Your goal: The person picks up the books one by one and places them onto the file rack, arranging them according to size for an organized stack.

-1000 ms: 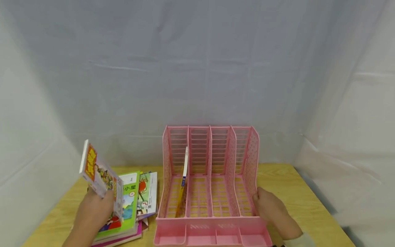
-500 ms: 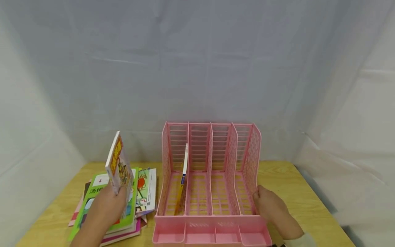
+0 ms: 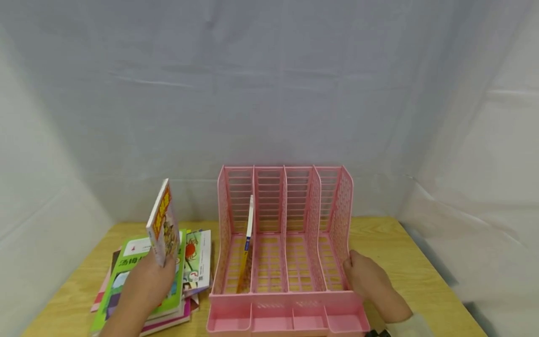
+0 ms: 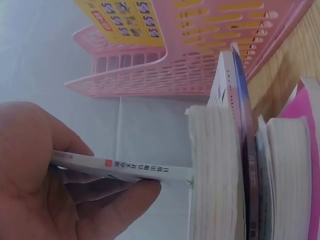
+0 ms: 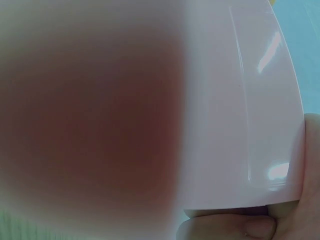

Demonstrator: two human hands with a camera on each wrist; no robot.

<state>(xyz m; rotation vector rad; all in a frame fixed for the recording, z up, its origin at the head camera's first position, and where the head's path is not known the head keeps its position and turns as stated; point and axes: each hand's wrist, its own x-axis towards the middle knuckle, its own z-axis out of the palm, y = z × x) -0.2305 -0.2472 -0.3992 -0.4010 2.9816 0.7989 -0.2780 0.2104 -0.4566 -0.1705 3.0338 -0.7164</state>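
Note:
My left hand (image 3: 147, 285) holds a thin picture book (image 3: 165, 229) on edge over a pile of books, its white spine (image 4: 135, 167) pinched between thumb and fingers. The top of the pile is a green book (image 3: 135, 248). In the left wrist view the held book's far end meets or overlaps the pile; whether they touch I cannot tell. A pink desktop file rack (image 3: 290, 299) stands to the right. My right hand (image 3: 368, 281) grips its right side wall. The right wrist view has fingers (image 5: 230, 227) curled at the edge of a pink panel (image 5: 225, 125), partly blurred.
One thin yellow-and-blue book (image 3: 247, 243) leans in the rack's leftmost compartment. A book with a red crab (image 3: 199, 260) sticks out of the pile towards the rack. The wooden table (image 3: 404, 267) ends before grey-white sheeting (image 3: 273, 93) at the back and sides.
My left hand has carried the picture book right and turned it more upright, uncovering more of the green book. It has barely moved in the last half second. The right hand keeps its grip.

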